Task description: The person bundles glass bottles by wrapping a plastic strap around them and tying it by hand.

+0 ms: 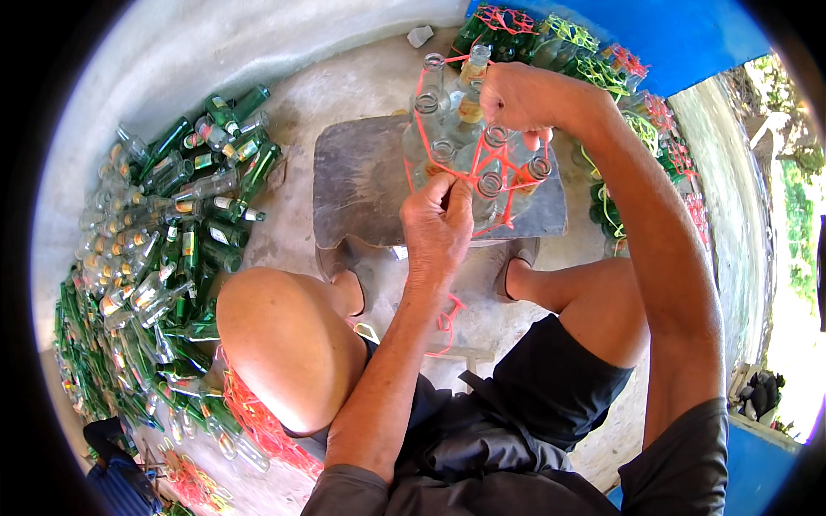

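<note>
A group of upright clear glass bottles (443,152) stands on the right part of a low dark slab (361,174), with pink plastic twine (423,132) strung around and between their necks. My left hand (440,216) pinches the twine between thumb and fingertips at the near side of the group. Over the far right bottles is my right hand (519,106), its fingers curled by the necks; the back of the hand hides what it grips. The twine crosses in a knotted web around the three nearest right-hand necks.
Loose green and clear bottles (187,238) lie heaped at left. Bottle bundles tied with pink and yellow-green twine (600,74) line the right. Pink twine (258,413) lies piled beside my knee, with scraps (448,319) on the floor. Part of another person (122,477) shows at lower left.
</note>
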### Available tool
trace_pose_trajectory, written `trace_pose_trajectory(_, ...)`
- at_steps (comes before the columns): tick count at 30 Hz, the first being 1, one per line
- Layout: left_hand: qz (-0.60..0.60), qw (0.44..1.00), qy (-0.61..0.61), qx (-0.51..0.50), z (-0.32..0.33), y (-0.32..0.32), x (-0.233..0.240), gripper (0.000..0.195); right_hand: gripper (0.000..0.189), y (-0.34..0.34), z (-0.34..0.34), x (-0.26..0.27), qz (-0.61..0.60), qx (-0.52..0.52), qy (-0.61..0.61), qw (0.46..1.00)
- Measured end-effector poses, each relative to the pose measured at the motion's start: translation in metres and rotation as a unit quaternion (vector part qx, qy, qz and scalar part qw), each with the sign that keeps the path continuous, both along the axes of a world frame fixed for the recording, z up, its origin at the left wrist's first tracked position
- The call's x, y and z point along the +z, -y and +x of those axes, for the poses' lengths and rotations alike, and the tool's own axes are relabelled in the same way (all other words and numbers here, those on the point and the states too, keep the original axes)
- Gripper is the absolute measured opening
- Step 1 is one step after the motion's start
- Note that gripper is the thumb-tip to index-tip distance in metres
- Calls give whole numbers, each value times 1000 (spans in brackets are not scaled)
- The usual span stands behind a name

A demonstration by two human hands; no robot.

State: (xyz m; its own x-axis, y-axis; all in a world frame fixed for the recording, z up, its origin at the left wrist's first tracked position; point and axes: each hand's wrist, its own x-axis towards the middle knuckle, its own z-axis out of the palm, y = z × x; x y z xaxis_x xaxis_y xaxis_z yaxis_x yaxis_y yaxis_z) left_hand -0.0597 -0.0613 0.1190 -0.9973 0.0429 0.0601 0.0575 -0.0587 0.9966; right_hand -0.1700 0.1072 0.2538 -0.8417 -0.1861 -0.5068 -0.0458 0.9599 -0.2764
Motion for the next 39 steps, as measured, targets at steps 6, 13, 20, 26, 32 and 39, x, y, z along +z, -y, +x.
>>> trace_pose_trajectory(6, -56, 998, -3, 11, -1, 8, 11, 17, 16, -29, 23, -27, 5, 83, -199, 976)
trace_pose_trajectory(13, -108, 992, -69, 18, -5, 20, 6, 10, 18, 13, 124, -25, -196, -62, -343, 917)
trace_pose_trajectory(20, -157, 982, -103, 34, -9, 25, 13, 7, 26, 31, 144, -43, -176, -86, -345, 918)
trace_pose_trajectory(26, -240, 959, -151, 13, -15, 41, 25, 8, 23, 41, 143, -44, -155, -78, -365, 915)
trace_pose_trajectory(32, -360, 899, -244, -54, -30, 52, 50, 5, 22, 38, 144, -42, -158, -72, -372, 912)
trace_pose_trajectory(39, -510, 775, -319, -194, -63, 62, 93, 14, 19, 33, 143, -45, -194, -78, -369, 906)
